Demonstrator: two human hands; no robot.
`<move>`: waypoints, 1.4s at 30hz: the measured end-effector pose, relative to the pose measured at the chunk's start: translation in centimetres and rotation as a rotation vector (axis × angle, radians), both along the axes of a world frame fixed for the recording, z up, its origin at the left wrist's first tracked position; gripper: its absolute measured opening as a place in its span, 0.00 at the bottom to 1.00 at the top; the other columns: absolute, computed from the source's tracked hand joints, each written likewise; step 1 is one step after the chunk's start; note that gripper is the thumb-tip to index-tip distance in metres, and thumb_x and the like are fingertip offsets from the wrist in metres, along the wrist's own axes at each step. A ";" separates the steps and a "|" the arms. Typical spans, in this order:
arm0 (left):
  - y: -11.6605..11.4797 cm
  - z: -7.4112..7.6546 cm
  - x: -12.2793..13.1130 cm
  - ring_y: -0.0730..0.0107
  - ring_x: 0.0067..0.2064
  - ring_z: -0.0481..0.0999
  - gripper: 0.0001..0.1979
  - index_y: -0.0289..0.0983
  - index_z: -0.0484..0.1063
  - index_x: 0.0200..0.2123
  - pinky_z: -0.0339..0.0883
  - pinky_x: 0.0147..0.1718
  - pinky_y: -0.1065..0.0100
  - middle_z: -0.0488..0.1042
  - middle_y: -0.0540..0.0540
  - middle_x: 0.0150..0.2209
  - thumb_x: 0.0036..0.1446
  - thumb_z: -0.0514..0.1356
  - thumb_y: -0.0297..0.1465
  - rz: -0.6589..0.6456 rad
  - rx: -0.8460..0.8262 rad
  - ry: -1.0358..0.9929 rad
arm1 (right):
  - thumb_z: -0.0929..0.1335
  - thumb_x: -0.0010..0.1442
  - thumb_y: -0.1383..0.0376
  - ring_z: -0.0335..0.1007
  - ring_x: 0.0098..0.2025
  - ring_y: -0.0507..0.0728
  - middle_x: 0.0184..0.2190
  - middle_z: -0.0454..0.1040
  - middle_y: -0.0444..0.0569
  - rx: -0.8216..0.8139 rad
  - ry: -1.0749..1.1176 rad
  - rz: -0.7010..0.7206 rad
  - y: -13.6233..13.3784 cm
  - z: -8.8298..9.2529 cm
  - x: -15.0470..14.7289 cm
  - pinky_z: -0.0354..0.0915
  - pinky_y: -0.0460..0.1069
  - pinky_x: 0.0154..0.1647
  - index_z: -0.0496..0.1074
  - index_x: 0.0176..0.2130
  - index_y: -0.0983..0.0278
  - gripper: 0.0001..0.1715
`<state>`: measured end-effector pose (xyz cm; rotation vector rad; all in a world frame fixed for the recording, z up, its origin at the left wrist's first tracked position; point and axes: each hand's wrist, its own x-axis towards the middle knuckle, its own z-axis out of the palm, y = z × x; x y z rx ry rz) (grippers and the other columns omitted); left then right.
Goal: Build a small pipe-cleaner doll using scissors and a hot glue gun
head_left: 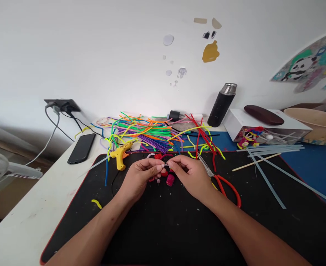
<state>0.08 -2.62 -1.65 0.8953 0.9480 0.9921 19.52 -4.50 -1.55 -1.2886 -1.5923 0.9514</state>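
Note:
Over the middle of the black mat, my left hand (146, 171) and my right hand (189, 171) meet fingertip to fingertip. Thumb and forefinger of each are pinched on a small whitish piece (165, 165), which could be a short length of pipe cleaner; the fingers cover most of it. Just below and behind the fingertips lie small red and magenta pieces, among them a magenta fuzzy roll (170, 180) and a tiny pale pink bit (158, 181). Scissors with orange-red handles (231, 188) rest beside my right wrist, partly hidden by it.
A heap of coloured pipe cleaners (143, 131) lies behind my hands. A yellow glue gun (120, 156) and a phone (81, 148) are to the left. Rightward lie translucent glue sticks (268, 181), a small colourful figure (250, 138) and a black flask (221, 105). The black mat (165, 229) spreads in front.

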 end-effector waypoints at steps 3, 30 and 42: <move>-0.1 0.0 0.2 0.74 0.26 0.75 0.18 0.35 0.86 0.33 0.69 0.26 0.74 0.84 0.44 0.29 0.41 0.82 0.39 -0.014 0.010 -0.018 | 0.68 0.70 0.54 0.75 0.28 0.55 0.28 0.82 0.46 -0.008 0.003 0.021 -0.6 0.2 0.3 0.63 0.47 0.28 0.80 0.41 0.60 0.15; -1.2 0.0 0.5 0.72 0.29 0.76 0.12 0.38 0.87 0.37 0.70 0.30 0.71 0.82 0.47 0.29 0.52 0.77 0.38 -0.062 0.244 0.099 | 0.75 0.59 0.48 0.49 0.17 0.46 0.21 0.72 0.41 -0.330 0.415 0.189 -0.7 0.3 -0.1 0.45 0.44 0.17 0.73 0.37 0.63 0.22; -1.3 -0.1 0.7 0.70 0.29 0.77 0.12 0.37 0.87 0.37 0.70 0.30 0.70 0.83 0.45 0.29 0.52 0.77 0.38 -0.055 0.202 0.088 | 0.76 0.57 0.47 0.50 0.17 0.46 0.22 0.72 0.39 -0.362 0.505 0.169 -1.0 0.4 -0.8 0.43 0.43 0.16 0.69 0.36 0.61 0.23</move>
